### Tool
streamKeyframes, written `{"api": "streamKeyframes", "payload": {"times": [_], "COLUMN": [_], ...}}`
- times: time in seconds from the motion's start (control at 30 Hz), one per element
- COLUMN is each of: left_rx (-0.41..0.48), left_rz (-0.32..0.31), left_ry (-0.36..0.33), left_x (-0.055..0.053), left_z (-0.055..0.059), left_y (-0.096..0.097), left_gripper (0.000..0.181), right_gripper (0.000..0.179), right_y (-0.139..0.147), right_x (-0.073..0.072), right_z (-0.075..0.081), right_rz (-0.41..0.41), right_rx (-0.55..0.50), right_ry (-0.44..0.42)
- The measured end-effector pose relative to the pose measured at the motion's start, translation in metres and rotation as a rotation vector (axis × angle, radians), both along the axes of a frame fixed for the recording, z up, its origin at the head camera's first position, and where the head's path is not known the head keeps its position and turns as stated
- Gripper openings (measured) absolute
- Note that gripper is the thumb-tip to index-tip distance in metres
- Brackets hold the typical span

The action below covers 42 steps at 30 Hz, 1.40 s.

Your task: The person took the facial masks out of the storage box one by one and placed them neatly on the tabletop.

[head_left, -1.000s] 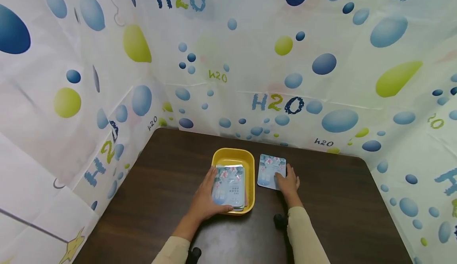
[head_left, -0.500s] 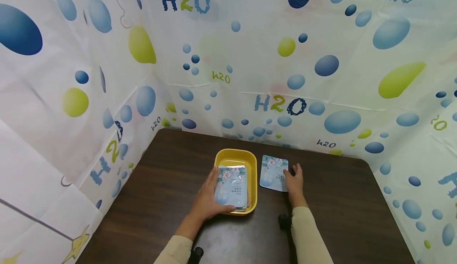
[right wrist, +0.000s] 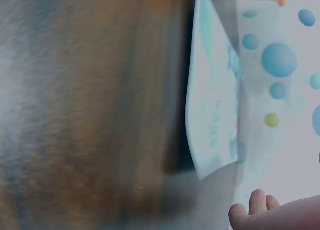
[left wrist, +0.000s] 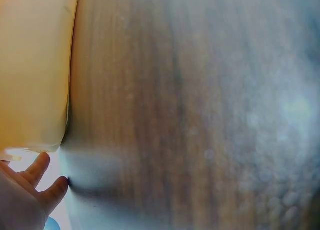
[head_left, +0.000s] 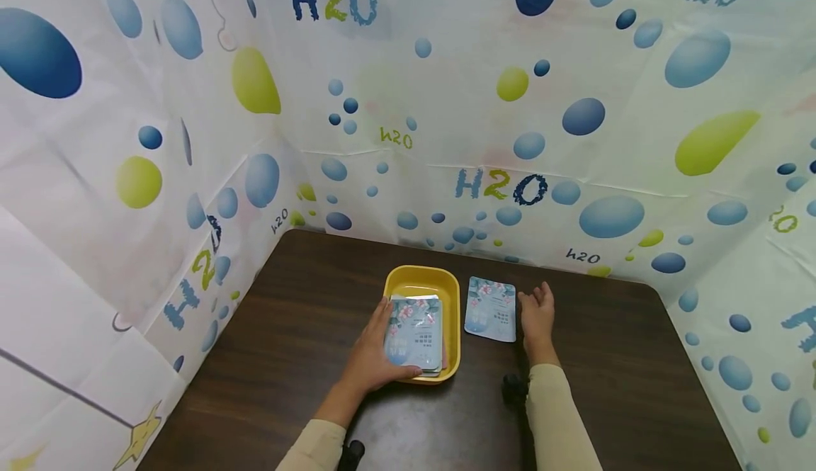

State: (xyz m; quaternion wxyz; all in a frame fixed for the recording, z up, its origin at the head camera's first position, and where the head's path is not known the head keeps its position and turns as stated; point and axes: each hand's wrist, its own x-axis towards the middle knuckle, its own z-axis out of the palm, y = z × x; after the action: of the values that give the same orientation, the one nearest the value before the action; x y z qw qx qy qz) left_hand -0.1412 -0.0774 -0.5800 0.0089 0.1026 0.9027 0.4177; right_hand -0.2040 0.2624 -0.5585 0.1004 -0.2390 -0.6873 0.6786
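Note:
A yellow tray (head_left: 455, 315) holds a stack of light blue flat packets (head_left: 417, 336) printed with pink flowers. The left hand (head_left: 372, 358) rests along the left side of the tray and stack, its thumb over the near edge of the packets. In the left wrist view, spread fingers of this left hand (left wrist: 35, 190) show beside the tray (left wrist: 35, 79). One more packet (head_left: 491, 309) lies on the table right of the tray. Just right of it is the right hand (head_left: 537, 319), fingers extended, apart from the packet. The right wrist view shows that packet (right wrist: 215, 104) edge-on.
The brown table (head_left: 605, 358) extends on both sides of the tray. A white curtain (head_left: 446, 88) with blue and green spots hangs behind and beside it. Dark wrist-worn devices sit under both sleeves.
The right hand has let go of the loose packet and moved right, off it. That packet stays on the table. The left hand keeps its place at the tray; the view shifted slightly.

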Motion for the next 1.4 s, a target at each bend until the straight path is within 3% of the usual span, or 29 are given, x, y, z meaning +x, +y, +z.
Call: {"api": "streamKeyframes", "payload": {"times": [0.6,1.07,1.4], "left_rx": [-0.012,0.000,0.008], "left_rz": [0.002,0.000,0.007], "left_ry": [-0.015,-0.013,-0.015], "left_x": [-0.001,-0.001,0.000], "left_z": [0.000,0.000,-0.001], "left_y": [0.001,0.000,0.000], "left_gripper": [0.139,0.137,0.136], "right_gripper": [0.073,0.070,0.064], "right_y": [-0.007,-0.023,-0.041], "right_x": [-0.002,-0.002,0.001], "right_z": [0.035,0.065,0.086], "right_rz": [0.004,0.071,0.141], "right_rx": [-0.054,-0.104,-0.066], "right_ry": [0.080,0.197,0.237]}}
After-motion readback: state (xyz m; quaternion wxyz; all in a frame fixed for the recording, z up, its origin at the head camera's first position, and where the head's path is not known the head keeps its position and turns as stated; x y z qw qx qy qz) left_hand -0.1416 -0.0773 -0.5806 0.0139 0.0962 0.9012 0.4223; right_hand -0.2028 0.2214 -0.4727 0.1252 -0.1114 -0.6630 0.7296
